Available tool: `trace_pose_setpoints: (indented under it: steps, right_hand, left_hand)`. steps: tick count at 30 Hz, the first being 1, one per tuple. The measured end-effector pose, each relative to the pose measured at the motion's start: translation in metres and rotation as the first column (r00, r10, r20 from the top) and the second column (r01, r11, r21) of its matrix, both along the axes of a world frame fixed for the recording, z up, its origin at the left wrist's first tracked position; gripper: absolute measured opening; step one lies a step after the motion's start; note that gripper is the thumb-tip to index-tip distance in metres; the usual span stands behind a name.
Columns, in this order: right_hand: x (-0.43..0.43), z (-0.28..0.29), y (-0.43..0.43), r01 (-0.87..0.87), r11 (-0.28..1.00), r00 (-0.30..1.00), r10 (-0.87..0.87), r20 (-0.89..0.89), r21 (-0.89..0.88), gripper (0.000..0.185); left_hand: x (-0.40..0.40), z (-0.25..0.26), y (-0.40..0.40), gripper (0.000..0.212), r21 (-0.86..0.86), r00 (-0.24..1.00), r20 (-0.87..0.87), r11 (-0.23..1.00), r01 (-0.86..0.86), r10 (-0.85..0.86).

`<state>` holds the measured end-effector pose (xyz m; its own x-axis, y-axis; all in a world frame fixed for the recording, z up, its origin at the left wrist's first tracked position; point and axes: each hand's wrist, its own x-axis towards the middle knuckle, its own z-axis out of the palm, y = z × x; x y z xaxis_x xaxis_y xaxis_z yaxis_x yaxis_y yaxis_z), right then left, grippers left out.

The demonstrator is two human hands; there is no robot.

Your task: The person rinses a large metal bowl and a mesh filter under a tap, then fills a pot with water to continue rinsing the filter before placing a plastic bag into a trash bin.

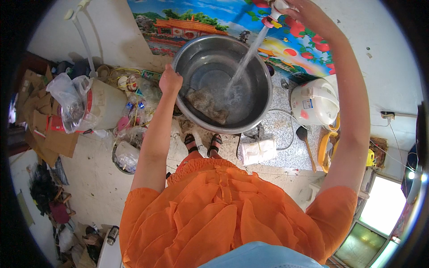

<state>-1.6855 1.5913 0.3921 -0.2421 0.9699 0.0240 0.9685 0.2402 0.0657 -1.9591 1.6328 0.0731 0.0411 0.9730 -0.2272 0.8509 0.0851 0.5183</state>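
My left hand [171,80] grips the left rim of a large metal basin [267,104]. At the top right, my right hand [303,13] is on a white faucet [281,7] with a pink and yellow nozzle [270,22]. A stream of water [249,57] runs from the nozzle down into the basin. Shallow water covers the basin's bottom. A wet, brownish, speckled cloth-like clump [206,105] lies in it toward the near left side. My right fingers partly hide the faucet's top.
A white rice cooker [313,104], a dark spatula with a wooden handle [307,145], a wrapped stack of white paper or cloth [258,151] and a yellow basket [325,150] sit on the speckled counter [285,90]. Left stand a white bucket [109,107] and a bagged trash bin [126,157].
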Motion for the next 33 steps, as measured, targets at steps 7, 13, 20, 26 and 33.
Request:
trace_pose_setpoints:
  steps: [7, 13, 20, 26, 33]
  right_hand:
    - [-0.014, -0.027, 0.030, 0.045, 0.971, 0.978, -0.091, 0.185, 0.235, 0.036]
    - [-0.001, -0.038, 0.035, 0.101, 0.929, 0.963, -0.182, 0.200, 0.357, 0.027]
    - [-0.048, -0.042, 0.043, 0.682, 0.647, 0.677, -0.735, 0.041, 0.341, 0.024]
    - [-0.048, -0.043, 0.043, 0.726, 0.600, 0.642, -0.766, -0.019, 0.336, 0.024]
    - [0.011, -0.142, -0.004, 0.732, 0.586, 0.603, -0.317, -0.732, 0.348, 0.045]
  left_hand:
    - [-0.005, -0.014, 0.002, 0.040, 0.123, 1.000, -0.021, 0.992, -0.001, 0.004]
    - [0.000, -0.011, -0.001, 0.037, 0.104, 1.000, -0.015, 0.995, 0.007, -0.005]
    - [-0.003, -0.005, -0.003, 0.035, 0.090, 0.999, -0.028, 0.996, 0.028, -0.025]
    - [-0.002, -0.004, -0.002, 0.036, 0.073, 1.000, -0.012, 0.997, 0.016, -0.015]
    - [-0.014, -0.002, 0.002, 0.034, 0.025, 1.000, -0.017, 1.000, -0.008, 0.008]
